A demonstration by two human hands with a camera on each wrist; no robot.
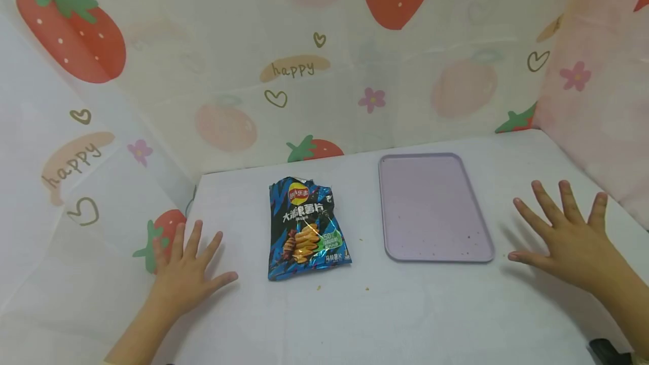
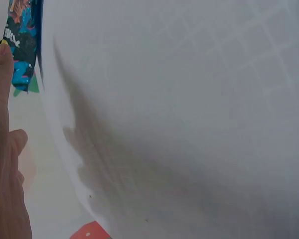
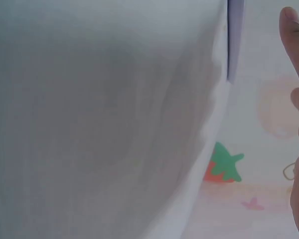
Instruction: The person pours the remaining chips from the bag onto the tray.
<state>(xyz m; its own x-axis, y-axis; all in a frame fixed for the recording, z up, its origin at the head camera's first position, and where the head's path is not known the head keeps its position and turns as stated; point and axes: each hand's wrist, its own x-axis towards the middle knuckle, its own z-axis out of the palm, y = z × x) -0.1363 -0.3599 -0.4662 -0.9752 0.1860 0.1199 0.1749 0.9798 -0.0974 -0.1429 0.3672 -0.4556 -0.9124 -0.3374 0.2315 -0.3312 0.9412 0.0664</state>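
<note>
A blue and black bag of potato chips [image 1: 306, 230] lies flat on the white table, its top edge crumpled. To its right is a shallow lilac tray [image 1: 431, 207] with a few small crumbs on it. My left hand [image 1: 183, 277] is held left of the bag with fingers spread, holding nothing. On the other side, my right hand [image 1: 573, 241] hovers right of the tray, also spread and holding nothing, its shadow on the cloth below. The left wrist view catches the chip bag [image 2: 24, 47] behind the thumb; the right wrist view shows the tray's edge [image 3: 234, 40].
Crumbs [image 1: 319, 288] dot the white tablecloth [image 1: 355, 325] in front of the bag. A strawberry-print curtain [image 1: 345, 72] rises behind the table and along both sides. A black strap [image 1: 608, 351] shows at the right forearm.
</note>
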